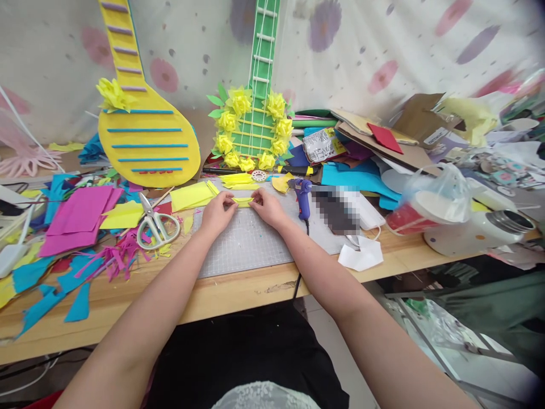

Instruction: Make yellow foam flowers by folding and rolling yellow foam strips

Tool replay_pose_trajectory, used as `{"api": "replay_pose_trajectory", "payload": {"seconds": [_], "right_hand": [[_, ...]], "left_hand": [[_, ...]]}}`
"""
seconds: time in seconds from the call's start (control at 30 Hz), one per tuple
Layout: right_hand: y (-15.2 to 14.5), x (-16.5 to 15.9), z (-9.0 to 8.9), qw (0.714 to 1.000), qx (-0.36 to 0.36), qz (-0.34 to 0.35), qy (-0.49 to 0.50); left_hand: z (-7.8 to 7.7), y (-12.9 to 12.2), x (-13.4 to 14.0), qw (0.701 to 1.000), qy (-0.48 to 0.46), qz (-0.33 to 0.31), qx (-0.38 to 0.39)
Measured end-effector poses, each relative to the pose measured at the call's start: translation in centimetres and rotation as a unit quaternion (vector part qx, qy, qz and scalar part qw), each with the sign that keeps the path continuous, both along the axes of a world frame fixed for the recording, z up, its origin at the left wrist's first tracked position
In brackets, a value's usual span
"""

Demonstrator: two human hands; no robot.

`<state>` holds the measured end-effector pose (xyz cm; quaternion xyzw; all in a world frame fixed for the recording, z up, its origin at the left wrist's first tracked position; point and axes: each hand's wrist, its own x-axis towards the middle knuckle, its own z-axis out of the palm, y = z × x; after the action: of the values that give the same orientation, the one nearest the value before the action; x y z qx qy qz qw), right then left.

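Observation:
Between my two hands a narrow strip of yellow paper stretches just above the grey cutting mat. My left hand pinches its left end, and my right hand pinches the right end. Beside my left hand lies a stack of yellow paper. More yellow strips lie behind my fingers. To the right of my right hand is a blue glue gun. White-handled scissors rest on the table to the left.
At the back stand a yellow paper guitar and a green one ringed with yellow flowers. Magenta sheets and blue scraps cover the left side. A bagged cup and white jug stand right, near the table edge.

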<state>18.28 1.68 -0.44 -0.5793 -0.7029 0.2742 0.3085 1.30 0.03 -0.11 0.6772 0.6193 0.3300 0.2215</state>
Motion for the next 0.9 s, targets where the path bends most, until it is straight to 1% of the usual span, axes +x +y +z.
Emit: {"api": "replay_pose_trajectory", "payload": {"seconds": [0.1, 0.23, 0.47, 0.63, 0.8, 0.9], "right_hand": [[-0.2, -0.4, 0.2, 0.999, -0.007, -0.028, -0.025], [-0.4, -0.8, 0.2, 0.997, 0.007, -0.041, -0.060], [-0.7, -1.4, 0.5, 0.992, 0.021, -0.048, -0.112], [-0.9, -1.6, 0.8, 0.990, 0.018, -0.049, -0.131], [-0.8, -1.7, 0.7, 0.988, 0.017, -0.050, -0.145], [-0.7, -1.7, 0.6, 0.987, 0.023, -0.049, -0.149]], "left_hand": [[0.1, 0.2, 0.3, 0.999, -0.020, 0.032, -0.009], [-0.1, 0.3, 0.7, 0.999, -0.007, 0.051, 0.002], [-0.3, 0.2, 0.9, 0.998, 0.046, 0.040, 0.024], [-0.4, 0.2, 0.9, 0.998, 0.052, 0.032, 0.032], [-0.3, 0.0, 0.9, 0.998, 0.044, 0.021, 0.046], [-0.2, 0.0, 1.1, 0.997, 0.061, 0.020, 0.049]]}}
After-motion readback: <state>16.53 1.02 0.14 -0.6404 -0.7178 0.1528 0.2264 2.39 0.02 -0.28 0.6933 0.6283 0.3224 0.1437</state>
